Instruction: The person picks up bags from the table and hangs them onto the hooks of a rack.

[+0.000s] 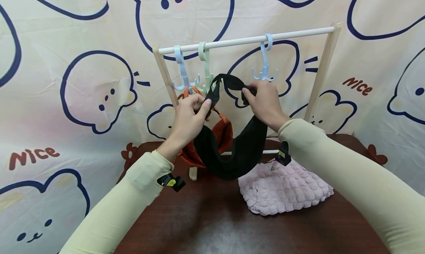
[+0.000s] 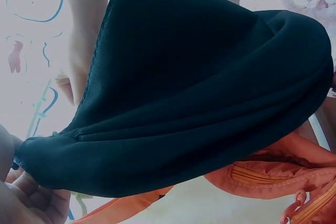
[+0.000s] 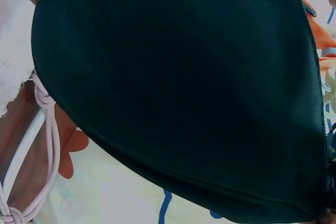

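A black cloth shoulder bag (image 1: 232, 165) hangs in a crescent between both hands in the head view. My left hand (image 1: 190, 115) pinches it at one end of its strap. At the opposite end, my right hand (image 1: 266, 103) grips it with curled fingers. Between the hands the black strap (image 1: 232, 80) arches up in front of the green hook hanger (image 1: 206, 62); whether it rests on a prong I cannot tell. Behind the black bag an orange bag (image 1: 224, 134) hangs near the left blue hook hanger (image 1: 180, 66). Black fabric fills most of both wrist views.
A white rail (image 1: 239, 42) on wooden posts carries the hangers, including another blue one (image 1: 264, 60) at right. A pink quilted bag (image 1: 285, 191) lies on the dark brown table (image 1: 206, 217). A patterned cloth backdrop (image 1: 99, 150) stands behind.
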The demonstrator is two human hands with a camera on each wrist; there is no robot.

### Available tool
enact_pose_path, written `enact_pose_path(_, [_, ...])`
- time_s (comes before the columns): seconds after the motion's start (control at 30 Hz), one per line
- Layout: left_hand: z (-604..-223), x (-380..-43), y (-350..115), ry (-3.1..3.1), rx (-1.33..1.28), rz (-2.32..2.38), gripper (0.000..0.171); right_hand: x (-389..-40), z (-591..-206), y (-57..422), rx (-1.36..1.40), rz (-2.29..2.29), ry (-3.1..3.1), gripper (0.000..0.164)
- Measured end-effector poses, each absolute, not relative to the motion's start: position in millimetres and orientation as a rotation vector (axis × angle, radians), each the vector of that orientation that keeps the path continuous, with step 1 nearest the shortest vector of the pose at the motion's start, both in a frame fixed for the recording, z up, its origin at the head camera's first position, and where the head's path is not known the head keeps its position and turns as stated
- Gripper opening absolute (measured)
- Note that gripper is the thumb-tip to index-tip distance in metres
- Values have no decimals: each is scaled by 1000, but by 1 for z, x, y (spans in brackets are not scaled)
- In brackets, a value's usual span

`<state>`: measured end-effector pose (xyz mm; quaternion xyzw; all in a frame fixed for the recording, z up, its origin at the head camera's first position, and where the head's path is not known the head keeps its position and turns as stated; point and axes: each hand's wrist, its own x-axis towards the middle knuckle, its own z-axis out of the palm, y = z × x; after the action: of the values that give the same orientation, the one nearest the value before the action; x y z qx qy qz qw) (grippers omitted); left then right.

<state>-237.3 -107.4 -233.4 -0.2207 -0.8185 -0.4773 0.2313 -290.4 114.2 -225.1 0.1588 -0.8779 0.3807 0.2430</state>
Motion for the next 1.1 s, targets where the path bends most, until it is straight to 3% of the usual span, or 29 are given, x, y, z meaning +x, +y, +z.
enact_pose_path(1.1, [-246,-238,-107,-2292,-601,-1296,23,-289,-241,114,462,1023,-2490,31])
